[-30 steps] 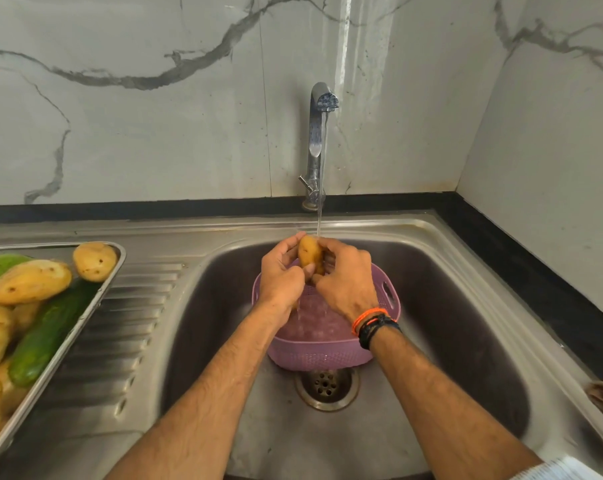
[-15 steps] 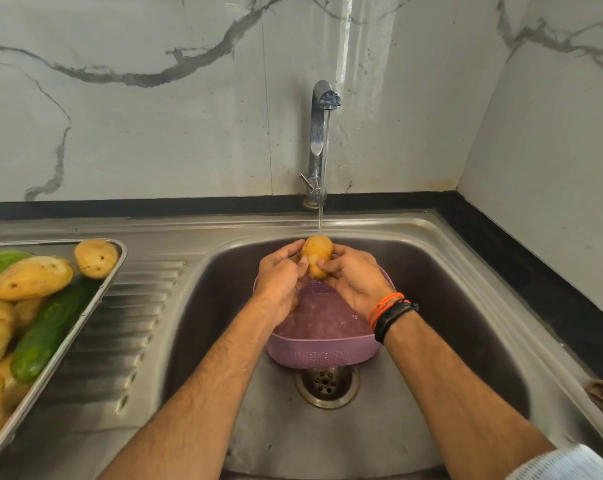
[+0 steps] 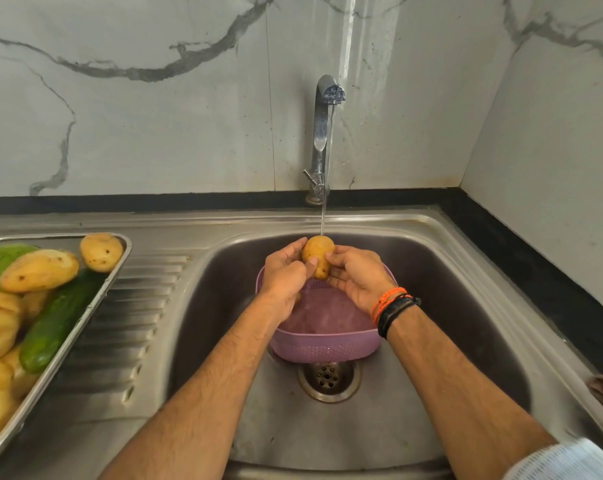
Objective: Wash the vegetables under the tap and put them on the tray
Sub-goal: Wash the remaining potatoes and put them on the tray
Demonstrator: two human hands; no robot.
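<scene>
Rinsing is the step in hand: a potato (image 3: 318,257) is held under the thin stream from the tap (image 3: 322,140), above the pink basket (image 3: 324,336) that sits in the sink (image 3: 466,306) over the drain (image 3: 329,377). The potato is gripped from both sides. The left hand (image 3: 283,277) is curled against its left flank, with the thumb laid across the front, and the right hand (image 3: 359,278) is pressed to its right flank with the fingertips, the palm turned up beneath. The water is seen to land on the potato's top end.

Washed vegetables are already gathered on the tray (image 3: 118,271) at the left, on the draining board: several potatoes, a cucumber (image 3: 59,322) and something pale green at the far edge. Whether more vegetables are left in the basket cannot be told, since most of its inside is hidden by the hands; a small tan shape by the left wrist may be one.

The task is judged to be well along. For the next move, the potato would have to be turned so that its underside is wetted, then taken in one hand, probably the left, and carried across the board to the tray. A firm hold is called for, as the wet skin is likely to be slippery, and a free spot among the piled vegetables should be picked so that nothing is rolled off the rim.
</scene>
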